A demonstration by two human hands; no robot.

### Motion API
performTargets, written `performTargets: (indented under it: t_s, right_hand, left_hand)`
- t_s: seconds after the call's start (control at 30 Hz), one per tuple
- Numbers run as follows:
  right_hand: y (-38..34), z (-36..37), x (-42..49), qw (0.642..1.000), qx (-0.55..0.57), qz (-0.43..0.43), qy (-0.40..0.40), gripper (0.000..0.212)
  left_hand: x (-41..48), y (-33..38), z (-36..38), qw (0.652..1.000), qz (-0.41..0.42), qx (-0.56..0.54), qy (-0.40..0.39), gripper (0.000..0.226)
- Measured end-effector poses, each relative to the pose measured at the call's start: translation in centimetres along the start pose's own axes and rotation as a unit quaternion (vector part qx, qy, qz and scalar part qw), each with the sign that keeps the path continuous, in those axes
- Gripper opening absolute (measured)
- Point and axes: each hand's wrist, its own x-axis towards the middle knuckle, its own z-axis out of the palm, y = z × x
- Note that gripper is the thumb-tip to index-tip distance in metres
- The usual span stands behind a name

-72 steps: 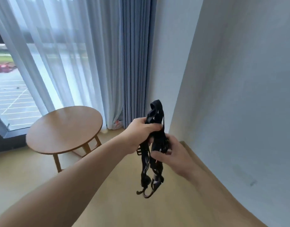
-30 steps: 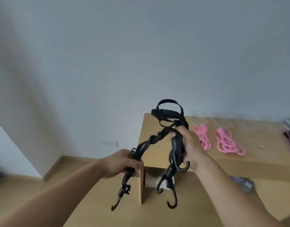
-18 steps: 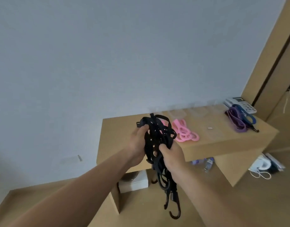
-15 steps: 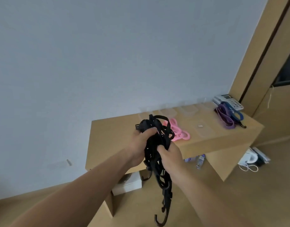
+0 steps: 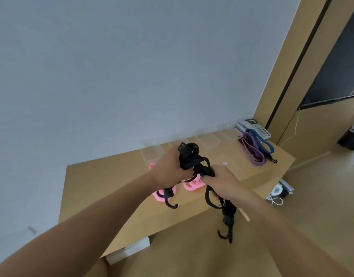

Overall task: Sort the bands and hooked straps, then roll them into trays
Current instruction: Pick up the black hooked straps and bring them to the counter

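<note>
Straps of black webbing with hooked ends (image 5: 194, 162) hang bunched in the air above the front of the light brown wooden tabletop (image 5: 104, 188), held between both hands. I see the left hand (image 5: 168, 170) curled round the upper knot of the bundle, where a buckle-like piece sticks up. The right hand (image 5: 222, 178) is clenched on the strands just beside it, the two fists nearly touching. A black hook (image 5: 171, 204) dangles below the left hand, in front of the tabletop. A longer tail ends in a second black hook (image 5: 224, 234), which hangs under the right wrist, past the front edge and over the tan floor (image 5: 312, 196).

The tabletop looks smooth and matte and stands against a plain grey-blue wall (image 5: 132, 66). From my view the hands cover part of the pink looped rubbery bands (image 5: 192, 183), which lie flat on the wood right behind them. Along the wall edge runs a row of clear plastic trays (image 5: 151, 153), faint against the surface. At the far right end a purple flat band (image 5: 252, 150) and a blue flat band (image 5: 264, 144) lie side by side, right by a grey desk telephone (image 5: 254, 127) in the corner. A small white scrap (image 5: 224, 163) lies between the pink and purple bands. Under the tabletop I can make out a white box (image 5: 130, 250). Tan wooden panelling (image 5: 288, 62) rises on the right, with a dark bin (image 5: 351, 137) on the floor beyond.
</note>
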Motion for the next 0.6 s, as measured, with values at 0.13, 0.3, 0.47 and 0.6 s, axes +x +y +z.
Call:
performTargets:
  t_s: [0.13,0.3,0.47,0.6]
  right_hand:
    - [-0.9,-1.8,2.6,0.996,-0.082,-0.021,-0.036,0.010]
    - [0.0,-4.2,4.4,0.998,-0.040,-0.039,0.029,0.026]
    - [4.0,-5.9,5.2,0.999,-0.030,0.034,-0.030,0.032]
    - [6.7,-8.3,6.2,0.990,0.133,0.009,0.053,0.010]
  left_hand:
    - [4.3,-0.8,-0.2,0.979,0.061,0.138,-0.136,0.033]
    - [8.3,-2.0,1.1,0.982,-0.014,0.104,-0.159,0.033]
    - [12.5,-1.2,2.5,0.995,-0.038,0.021,-0.086,0.034]
    - [15.4,-1.5,4.3,0.988,-0.124,-0.081,-0.042,0.017]
